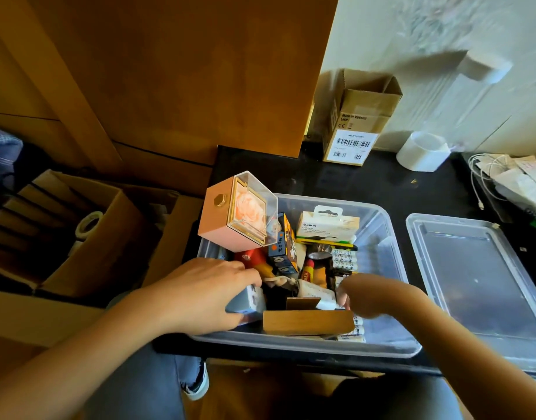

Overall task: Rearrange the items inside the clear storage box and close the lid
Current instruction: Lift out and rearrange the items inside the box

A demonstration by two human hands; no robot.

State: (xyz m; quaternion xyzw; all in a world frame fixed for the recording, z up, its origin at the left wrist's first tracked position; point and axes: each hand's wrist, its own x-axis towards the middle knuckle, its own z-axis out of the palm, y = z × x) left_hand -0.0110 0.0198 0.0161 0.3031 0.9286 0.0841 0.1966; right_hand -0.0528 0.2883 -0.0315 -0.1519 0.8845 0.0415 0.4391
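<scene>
The open box (394, 237) sits on the dark counter (382, 183), its lid (479, 286) lying just to its right. Both hands reach inside: the left hand (206, 295) grips a small grey carton (248, 301); the right hand (379, 295) is blurred, fingers apparently curled among the clutter near a wooden block (306, 322).

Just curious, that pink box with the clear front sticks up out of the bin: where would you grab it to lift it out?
Probably by its two flat pink sides, from above. The pink box leans tilted over the bin's far-left corner, its upper part in the open; the clear front looks more fragile.
</scene>
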